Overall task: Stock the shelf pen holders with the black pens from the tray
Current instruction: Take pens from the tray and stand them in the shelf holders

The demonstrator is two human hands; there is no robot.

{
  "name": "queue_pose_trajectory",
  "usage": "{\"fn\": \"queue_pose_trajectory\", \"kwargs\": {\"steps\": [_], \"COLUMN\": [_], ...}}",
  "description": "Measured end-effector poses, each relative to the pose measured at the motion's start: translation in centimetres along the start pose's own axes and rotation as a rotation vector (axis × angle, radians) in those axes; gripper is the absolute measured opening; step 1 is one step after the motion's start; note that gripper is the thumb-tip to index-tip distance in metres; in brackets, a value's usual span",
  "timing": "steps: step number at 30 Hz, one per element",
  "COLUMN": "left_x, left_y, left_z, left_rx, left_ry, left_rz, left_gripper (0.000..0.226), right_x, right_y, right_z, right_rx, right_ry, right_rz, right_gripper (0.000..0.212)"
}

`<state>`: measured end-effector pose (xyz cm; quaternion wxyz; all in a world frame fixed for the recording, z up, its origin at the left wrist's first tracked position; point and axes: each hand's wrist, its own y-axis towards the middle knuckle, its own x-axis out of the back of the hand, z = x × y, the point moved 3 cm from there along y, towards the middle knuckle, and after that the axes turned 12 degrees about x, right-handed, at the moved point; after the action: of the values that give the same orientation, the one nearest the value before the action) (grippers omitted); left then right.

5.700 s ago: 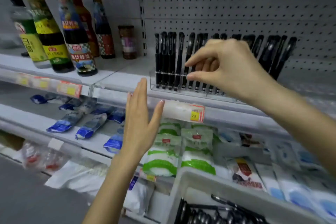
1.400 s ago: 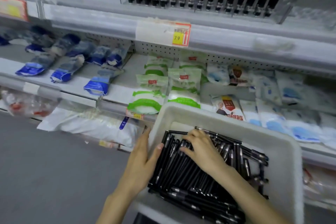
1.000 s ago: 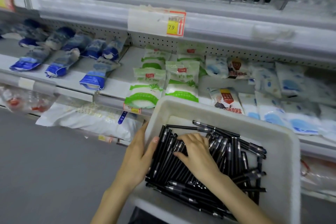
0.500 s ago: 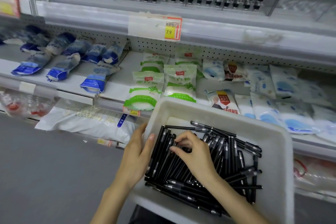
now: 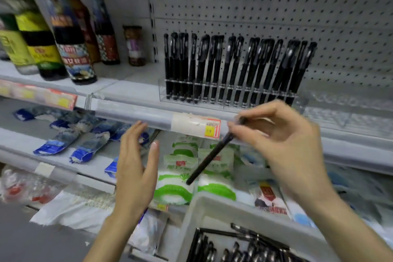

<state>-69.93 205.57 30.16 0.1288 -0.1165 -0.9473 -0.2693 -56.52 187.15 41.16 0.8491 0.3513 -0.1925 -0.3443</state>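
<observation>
Right hand [image 5: 282, 147]: thumb and fingers curled, pinching one black pen [image 5: 210, 155] near its upper end; pen slants down and to the left from the fingertips [image 5: 234, 128], lower tip free in the air over the green packets [image 5: 176, 185].
Left hand [image 5: 136, 166]: fingers straight and together, thumb spread, palm turned toward the pen; holds nothing; apart from the pen's lower tip, just to its left.
Holder [image 5: 163, 93] — clear, on the shelf above and behind the right fingertips; row of pens [image 5: 234, 66] stands upright in it, caps up; held pen is clear of it, in front of and below it.
Tray [image 5: 204, 204]: below both hands, white rim; loose pens [image 5: 234, 247] lie in it, partly cut off by the frame edge.
Price tag [image 5: 209, 131] on the shelf edge — just left of the right fingertips; bottles [image 5: 70, 34] up and to the left of the left fingers; blue packets [image 5: 85, 147] left of them.
</observation>
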Motion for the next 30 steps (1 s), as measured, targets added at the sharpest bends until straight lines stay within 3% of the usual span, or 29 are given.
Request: {"fn": "queue_pose_trajectory", "kwargs": {"steps": [4,8,12,22,30], "left_x": [-0.8,-3.0,-4.4,-4.5,-4.4], "left_y": [5.4,9.2,10.5,11.2,11.2], "left_z": [-3.2,-3.2,-1.3,-0.6,-0.7], "left_rx": [-0.128,0.001,-0.073,-0.05,-0.062], "left_ry": [0.035,0.123,0.359,0.338,0.314], "left_rz": [-0.038,0.088,0.132,0.178,0.183], "left_gripper": [0.052,0.064,0.083,0.092,0.095], "right_x": [0.6,-0.1,-0.8,-1.8,-2.3], "right_y": [7.7,12.6,14.8,16.6,17.2], "right_z": [2.5,2.1,-0.3,-2.8,-2.9], "right_rx": [0.276,0.402,0.396,0.247,0.288], "right_ry": [-0.139,-0.357,-0.444,-0.526,-0.683], "right_rz": [-0.063,-0.065,-0.027,0.108,0.169], "right_gripper": [0.017,0.017,0.016,0.016,0.015]}}
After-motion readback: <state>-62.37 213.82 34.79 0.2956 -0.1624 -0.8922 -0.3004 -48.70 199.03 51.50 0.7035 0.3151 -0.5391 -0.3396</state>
